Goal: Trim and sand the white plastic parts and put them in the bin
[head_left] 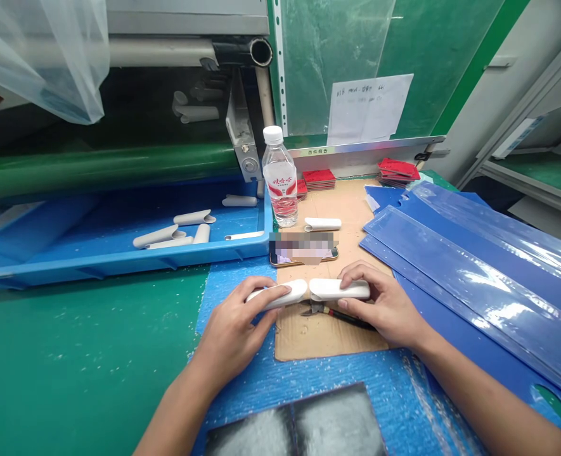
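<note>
Over the cardboard (318, 342), left hand (235, 320) pinches one white part (294, 291), right hand (388, 301) a second part (326, 289), ends nearly touching, long axes roughly in line side-to-side, pliers (349, 318) beneath, phone (284, 254) beyond, third part (323, 224) past it, nearer right hand.

We see a water bottle (281, 180) beyond a phone (303, 256), red stacks (319, 180) to its right, white paper (366, 111) farther back, and clear plastic sleeves (456, 272) at right.

The right hand (387, 304) partly hides the pliers (349, 317); the phone's (330, 254) screen is blurred; picture edges crop the black panel (330, 421) and bag (47, 60).
</note>
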A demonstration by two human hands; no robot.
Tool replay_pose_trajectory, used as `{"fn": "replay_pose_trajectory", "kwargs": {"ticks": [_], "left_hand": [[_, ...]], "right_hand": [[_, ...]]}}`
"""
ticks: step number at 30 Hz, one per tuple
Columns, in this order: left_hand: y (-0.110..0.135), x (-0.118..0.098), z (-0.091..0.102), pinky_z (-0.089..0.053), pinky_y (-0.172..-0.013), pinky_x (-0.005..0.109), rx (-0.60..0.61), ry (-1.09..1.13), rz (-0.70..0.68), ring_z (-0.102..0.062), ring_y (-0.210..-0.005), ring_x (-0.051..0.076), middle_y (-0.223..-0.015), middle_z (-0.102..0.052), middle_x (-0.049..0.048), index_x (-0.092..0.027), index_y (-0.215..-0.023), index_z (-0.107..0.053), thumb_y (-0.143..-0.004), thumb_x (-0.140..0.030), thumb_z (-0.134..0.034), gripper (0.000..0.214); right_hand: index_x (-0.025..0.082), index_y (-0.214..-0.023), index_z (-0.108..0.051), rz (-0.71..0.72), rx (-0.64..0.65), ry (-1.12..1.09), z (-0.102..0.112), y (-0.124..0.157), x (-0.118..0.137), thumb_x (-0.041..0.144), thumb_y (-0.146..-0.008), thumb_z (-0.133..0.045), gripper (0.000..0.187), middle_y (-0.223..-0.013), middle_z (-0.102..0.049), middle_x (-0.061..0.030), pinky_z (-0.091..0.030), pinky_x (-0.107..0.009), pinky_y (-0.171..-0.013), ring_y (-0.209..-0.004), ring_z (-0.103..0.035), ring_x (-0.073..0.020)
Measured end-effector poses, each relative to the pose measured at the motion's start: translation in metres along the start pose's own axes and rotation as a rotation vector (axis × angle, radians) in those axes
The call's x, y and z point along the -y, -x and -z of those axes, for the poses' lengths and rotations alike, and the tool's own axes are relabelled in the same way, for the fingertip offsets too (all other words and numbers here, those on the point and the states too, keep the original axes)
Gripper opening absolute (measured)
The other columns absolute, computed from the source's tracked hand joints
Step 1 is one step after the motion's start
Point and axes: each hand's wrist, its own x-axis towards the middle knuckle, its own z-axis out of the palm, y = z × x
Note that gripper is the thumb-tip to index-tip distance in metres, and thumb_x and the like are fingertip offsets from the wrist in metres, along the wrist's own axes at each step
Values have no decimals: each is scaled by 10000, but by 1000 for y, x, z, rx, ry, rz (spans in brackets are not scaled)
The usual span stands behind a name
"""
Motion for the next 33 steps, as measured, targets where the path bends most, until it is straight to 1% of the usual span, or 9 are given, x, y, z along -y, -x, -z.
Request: {"fn": "replay_pose_trajectory", "kwargs": {"ticks": [6,25,33], "left_hand": [[-1,0,-1,-498,-921,333,-16,0,-12,-592,-1098,200,-1223,-581,59,-273,-1283,-617,-987,-190,-572,311],[-2,0,-1,-505,-917,344,-14,-2,-16,-592,-1100,202,-1221,-579,61,-269,-1276,-620,-987,-185,-570,305],[-1,0,0,-506,-920,340,-19,-1,-25,-591,-1106,201,-1220,-581,57,-270,-1275,-617,-976,-164,-579,320]], "right_hand": [[210,-906,-648,14,6,4,1,-1,1,149,-820,-723,130,-966,-611,-36,-417,-314,-742,-874,-584,-216],[212,-915,-651,15,7,-3,0,0,1,142,-820,-730,142,-979,-612,-40,-420,-316,-735,-875,-585,-218],[213,-921,-655,33,7,7,0,0,0,134,-821,-731,148,-982,-612,-35,-422,-323,-772,-906,-586,-217]]}}
